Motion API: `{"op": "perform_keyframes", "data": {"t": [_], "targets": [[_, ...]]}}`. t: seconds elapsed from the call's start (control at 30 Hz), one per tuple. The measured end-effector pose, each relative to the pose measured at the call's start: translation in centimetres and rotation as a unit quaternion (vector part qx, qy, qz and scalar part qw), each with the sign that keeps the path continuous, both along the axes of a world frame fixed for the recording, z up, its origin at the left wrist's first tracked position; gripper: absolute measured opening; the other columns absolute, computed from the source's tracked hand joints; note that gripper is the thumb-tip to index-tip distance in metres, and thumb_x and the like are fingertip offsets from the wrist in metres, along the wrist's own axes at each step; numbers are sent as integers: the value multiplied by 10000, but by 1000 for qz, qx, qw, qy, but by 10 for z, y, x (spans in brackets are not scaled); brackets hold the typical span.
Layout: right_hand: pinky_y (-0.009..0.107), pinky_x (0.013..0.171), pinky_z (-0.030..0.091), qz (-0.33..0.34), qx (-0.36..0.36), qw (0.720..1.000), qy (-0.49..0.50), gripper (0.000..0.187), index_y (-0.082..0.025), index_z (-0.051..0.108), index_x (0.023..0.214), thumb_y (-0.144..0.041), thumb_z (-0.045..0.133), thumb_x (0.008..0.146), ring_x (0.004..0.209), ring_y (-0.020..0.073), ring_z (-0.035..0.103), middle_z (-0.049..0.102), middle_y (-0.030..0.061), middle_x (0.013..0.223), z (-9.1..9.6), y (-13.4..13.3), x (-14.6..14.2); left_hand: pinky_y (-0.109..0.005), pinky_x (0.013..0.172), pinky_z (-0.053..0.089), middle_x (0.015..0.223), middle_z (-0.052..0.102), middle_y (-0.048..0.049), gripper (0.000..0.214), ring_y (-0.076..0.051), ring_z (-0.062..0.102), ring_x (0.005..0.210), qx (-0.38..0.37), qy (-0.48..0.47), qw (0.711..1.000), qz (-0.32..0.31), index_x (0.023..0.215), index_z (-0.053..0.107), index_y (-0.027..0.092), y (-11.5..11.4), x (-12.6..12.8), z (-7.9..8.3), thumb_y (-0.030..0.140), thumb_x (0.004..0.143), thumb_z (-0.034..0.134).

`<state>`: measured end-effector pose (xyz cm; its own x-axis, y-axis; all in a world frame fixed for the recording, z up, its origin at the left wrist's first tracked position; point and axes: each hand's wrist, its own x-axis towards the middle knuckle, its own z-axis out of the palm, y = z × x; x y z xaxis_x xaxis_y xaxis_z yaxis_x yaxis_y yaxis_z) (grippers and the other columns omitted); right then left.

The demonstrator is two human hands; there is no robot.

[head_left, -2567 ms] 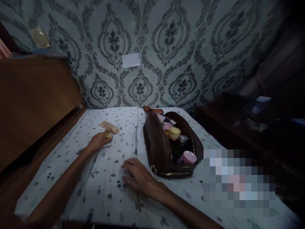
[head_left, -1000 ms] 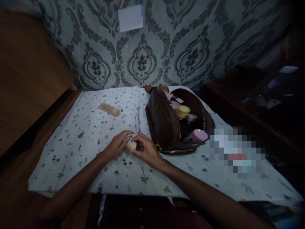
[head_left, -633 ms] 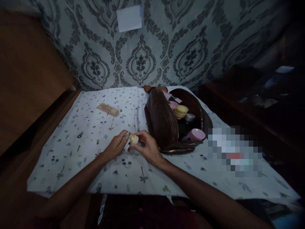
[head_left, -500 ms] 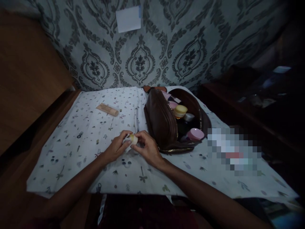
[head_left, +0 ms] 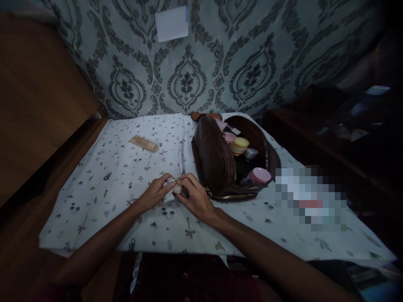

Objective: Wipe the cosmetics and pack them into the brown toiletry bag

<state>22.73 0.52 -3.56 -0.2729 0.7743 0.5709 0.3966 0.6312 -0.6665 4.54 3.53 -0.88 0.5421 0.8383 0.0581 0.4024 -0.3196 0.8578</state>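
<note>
On the printed cloth [head_left: 94,201]: one beige tube [head_left: 143,143] lay on its side; one brown bag [head_left: 214,147] stood open to its right.
Bag contents: at least four pieces could be counted: one yellow-topped jar [head_left: 239,144], one small grey-lidded pot [head_left: 251,153], one pink-topped container [head_left: 260,175] near the front, one pink item [head_left: 230,137] farther back.
Small pale container [head_left: 178,190]: just one, held between the hands, left of the bag's front corner.
Left hand [head_left: 155,193]: fingers were curled nearly closed, thumb pressed over a crumpled white sheet [head_left: 169,195], against the container.
Right hand [head_left: 197,199]: thumb and fingertips were pinched together, gripping the container from its right side.
Bag surface: smooth, leather-like and rounded, with a gold-toned zip [head_left: 233,196] along the opening.
Tube shape: flat at one end, round at the capped end.
Sheet texture: thin and soft-looking; whether tissue or fabric could not be told.
Wall [head_left: 187,100]: papered in grey medallions, one white rectangle [head_left: 171,24] upon it.
</note>
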Motion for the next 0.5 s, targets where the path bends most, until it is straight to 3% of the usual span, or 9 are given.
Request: {"op": "perform_keyframes", "data": {"t": [0.1, 0.17, 0.33, 0.5], "targets": [[349, 850, 502, -6, -8, 1000, 21, 244, -233, 558, 1029, -107, 595, 824, 993, 220, 574, 556, 68, 1027, 4, 1, 0, -259, 655, 375, 708, 497, 21, 469, -142, 468, 684, -5, -18, 1000, 22, 838, 533, 170, 3, 0, -3, 568, 965, 322], [338, 823, 505, -16, -19, 999, 42, 237, -227, 559, 1029, -133, 620, 821, 953, 213, 576, 561, 62, 1005, 7, 2, 0, -268, 682, 393, 732, 524, 8, 491, -149, 486, 702, 0, -23, 999, 28, 860, 548, 167, 3, 0, -2, 563, 978, 282], [305, 736, 511, -22, -47, 995, 84, 271, -222, 576, 1019, -121, 639, 775, 878, 195, 581, 572, 44, 973, 9, 4, 1, -293, 788, 440, 972, 631, -47, 472, -207, 576, 901, 24, -26, 999, -30, 1257, 477, 176, -2, -3, 6, 521, 935, 467], [317, 772, 507, -18, -60, 996, 62, 301, -229, 585, 1049, -104, 625, 778, 867, 188, 584, 573, 42, 997, 8, 2, 3, -242, 622, 386, 849, 590, 4, 393, -128, 502, 655, 19, 7, 999, -30, 1147, 518, 172, -1, -5, 6, 500, 935, 478]]}}
